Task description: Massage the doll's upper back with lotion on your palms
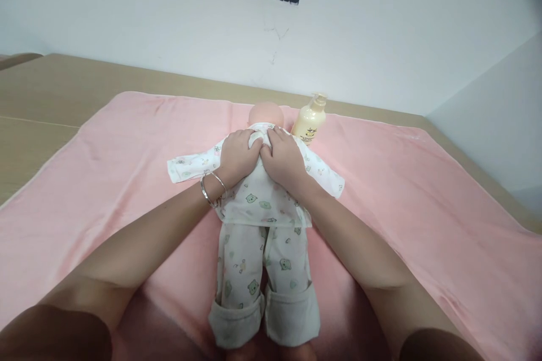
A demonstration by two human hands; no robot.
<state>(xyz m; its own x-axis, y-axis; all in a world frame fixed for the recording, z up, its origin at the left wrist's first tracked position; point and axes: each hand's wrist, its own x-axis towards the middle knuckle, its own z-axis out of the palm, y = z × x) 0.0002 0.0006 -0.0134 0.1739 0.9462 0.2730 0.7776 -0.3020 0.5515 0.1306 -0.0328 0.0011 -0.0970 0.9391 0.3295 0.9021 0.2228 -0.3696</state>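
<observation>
Resting palm-down, side by side, on the upper part of the baby doll's (266, 114) white printed long-sleeved shirt (266, 197), with left hand (240, 152) and right hand (284, 155) open, fingers laid close together and thumbs angled inward nearly tip to tip. Noted directly beneath both palms and lying lengthwise on the pink blanket (406, 197), with bald head toward the wall (359, 39), sleeves spread sideways and cuffed printed trousers (265, 271) toward the camera. Logged farther out: two metal bangles (207, 189) on the left wrist, cream pump bottle (310, 118) right of the head, wooden surface (93, 76) under the blanket.
</observation>
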